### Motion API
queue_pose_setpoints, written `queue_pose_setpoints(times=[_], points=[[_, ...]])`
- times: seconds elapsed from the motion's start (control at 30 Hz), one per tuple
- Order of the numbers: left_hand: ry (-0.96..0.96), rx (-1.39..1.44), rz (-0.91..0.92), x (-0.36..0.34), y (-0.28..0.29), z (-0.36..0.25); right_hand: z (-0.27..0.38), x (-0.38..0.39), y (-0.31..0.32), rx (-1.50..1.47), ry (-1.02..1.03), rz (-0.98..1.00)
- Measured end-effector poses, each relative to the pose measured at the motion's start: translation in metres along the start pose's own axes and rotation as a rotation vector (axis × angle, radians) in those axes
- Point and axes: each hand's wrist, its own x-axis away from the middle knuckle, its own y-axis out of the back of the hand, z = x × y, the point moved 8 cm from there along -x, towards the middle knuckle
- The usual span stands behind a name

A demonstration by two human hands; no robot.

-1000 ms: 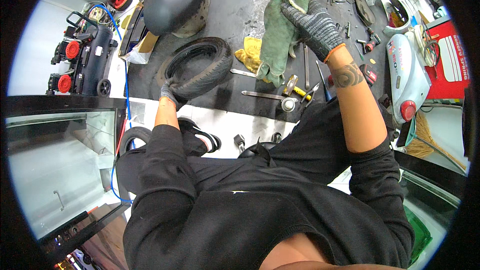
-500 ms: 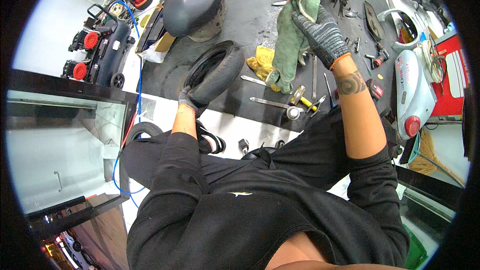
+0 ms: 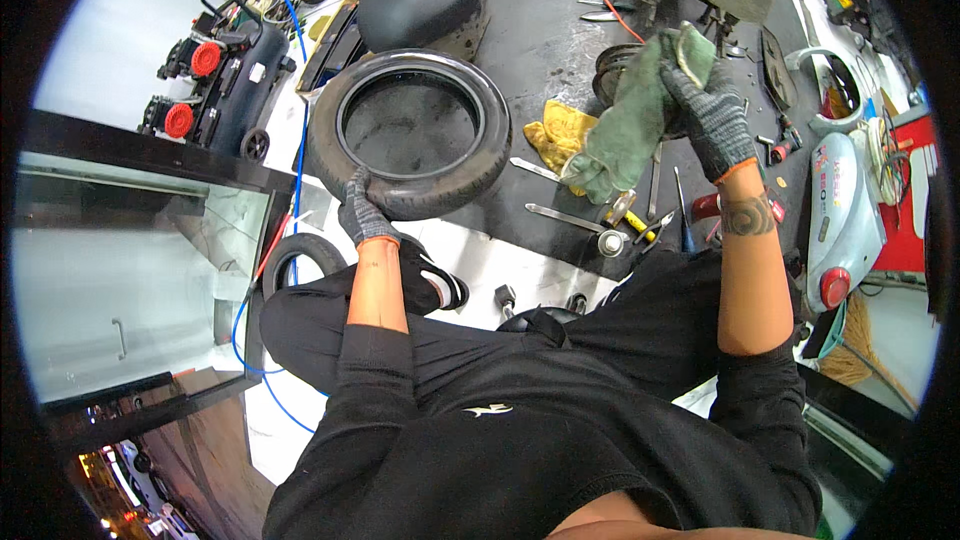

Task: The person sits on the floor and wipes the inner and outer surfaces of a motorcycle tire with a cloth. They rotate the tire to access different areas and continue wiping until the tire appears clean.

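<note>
a gloved left hand (image 3: 366, 212) curled around the near edge of one black tire (image 3: 440, 192) at 11 o'clock, apparently to steady it, while the gloved right hand (image 3: 712, 115) pinched one limp green cloth (image 3: 630, 130) at 2 o'clock, perhaps lifting it clear of three flat metal bars (image 3: 560, 218). one crumpled yellow cloth (image 3: 560, 130) lay at 1 o'clock; a second tire (image 3: 279, 265) sat at 9.
</note>
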Motion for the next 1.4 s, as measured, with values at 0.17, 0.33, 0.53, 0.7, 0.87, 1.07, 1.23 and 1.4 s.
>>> queue_pose_setpoints(times=[0.17, 0.33, 0.53, 0.7, 0.87, 1.07, 1.23, 1.4], points=[[0.218, 0.162, 0.293, 0.029, -0.025, -0.021, -0.011, -0.013, 0.000, -0.038, -0.044, 0.004], [0.492, 0.148, 0.401, 0.075, -0.059, -0.057, -0.023, -0.035, -0.007, 0.106, -0.053, 0.010], [0.465, 0.085, 0.361, 0.093, -0.064, -0.092, -0.042, -0.053, -0.016, 0.090, -0.121, -0.037], [0.284, 0.118, 0.335, 0.064, -0.059, -0.129, -0.039, -0.056, -0.019, 0.036, -0.012, -0.018], [-0.179, 0.147, 0.593, 0.028, -0.034, -0.158, -0.038, -0.051, -0.014, 0.055, -0.056, -0.012], [-0.716, -0.796, 0.408, -0.021, 0.035, -0.195, -0.018, -0.032, -0.011, 0.146, -0.067, -0.015], [-0.877, -0.881, 0.449, 0.003, 0.003, -0.214, -0.008, -0.019, -0.012, 0.207, 0.021, 0.000], [-1.163, -1.755, 1.282, 0.119, -0.062, -0.006, -0.027, -0.022, -0.009, 0.304, 0.046, 0.019]])
